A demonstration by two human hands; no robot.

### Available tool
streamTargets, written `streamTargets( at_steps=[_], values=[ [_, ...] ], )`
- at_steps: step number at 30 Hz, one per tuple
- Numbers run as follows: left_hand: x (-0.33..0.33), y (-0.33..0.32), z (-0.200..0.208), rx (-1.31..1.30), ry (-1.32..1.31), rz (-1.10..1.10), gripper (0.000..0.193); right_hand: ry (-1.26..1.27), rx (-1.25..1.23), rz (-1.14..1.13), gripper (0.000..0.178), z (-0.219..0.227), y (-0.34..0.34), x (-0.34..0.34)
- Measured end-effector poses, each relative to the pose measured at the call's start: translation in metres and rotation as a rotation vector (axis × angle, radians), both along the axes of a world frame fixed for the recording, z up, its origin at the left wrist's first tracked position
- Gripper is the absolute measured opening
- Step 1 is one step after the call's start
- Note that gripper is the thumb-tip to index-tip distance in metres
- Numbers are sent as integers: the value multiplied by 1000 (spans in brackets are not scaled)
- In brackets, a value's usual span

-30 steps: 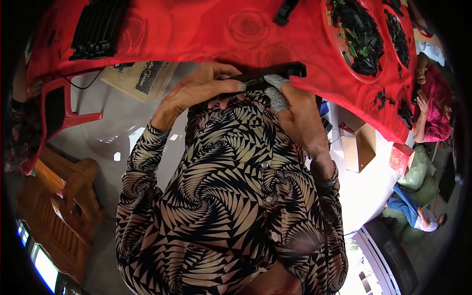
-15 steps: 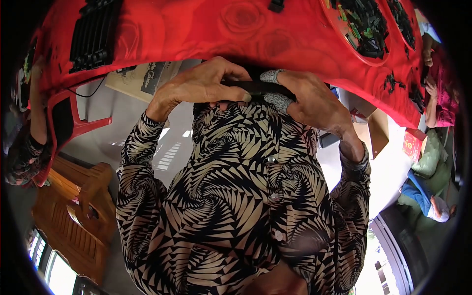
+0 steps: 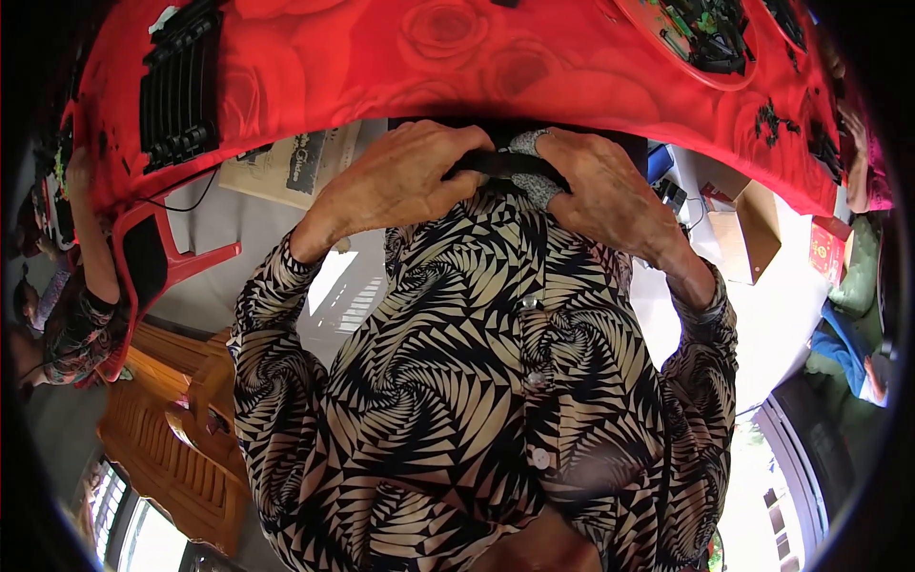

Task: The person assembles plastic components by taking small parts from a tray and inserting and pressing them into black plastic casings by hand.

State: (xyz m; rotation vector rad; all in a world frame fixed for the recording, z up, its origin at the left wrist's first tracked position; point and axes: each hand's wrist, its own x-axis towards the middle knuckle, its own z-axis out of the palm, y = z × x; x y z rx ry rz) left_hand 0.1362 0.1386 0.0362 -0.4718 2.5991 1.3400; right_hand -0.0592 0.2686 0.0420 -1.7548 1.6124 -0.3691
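At the near edge of the table, in front of my body, I hold a long, dark, curved piece (image 3: pixel 491 164) between both hands. It looks like black plastic, but its exact kind I cannot make out. My left hand (image 3: pixel 396 181) has its fingers closed on the left end. From the other side my right hand (image 3: pixel 610 191) pinches the right end between thumb and forefinger. Grey speckled covers (image 3: pixel 538 186) wrap those two fingertips. The fingers hide both ends of the piece.
A row of long black parts (image 3: pixel 178 105) lies on the red rose-patterned tablecloth (image 3: pixel 334 62). At far right stands a red tray (image 3: pixel 729 79) of small black and green pieces. Co-workers' arms (image 3: pixel 91 229) show at both sides. Below are a red chair (image 3: pixel 186 262) and cardboard boxes (image 3: pixel 748 224).
My left hand has shifted slightly right, nearer my right hand, and its thumb has turned out of sight. The dark piece stays between both hands. The whole view has shifted a little.
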Motion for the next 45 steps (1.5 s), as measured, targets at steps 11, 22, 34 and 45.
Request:
streamTargets(
  at_steps=[11,22,34,45],
  values=[
    [1,11,-4,-11,-78,4,30,-108,84,-58,28,-11,4,-2],
    [-2,15,-7,-35,-154,20,30,-103,1,-39,36,-31,9,-2],
    [-5,32,-17,-148,-196,-7,27,-18,-54,34,42,-23,20,9],
    [-8,8,-16,-5,-84,-48,31,0,39,-95,36,-18,16,10]
  ],
)
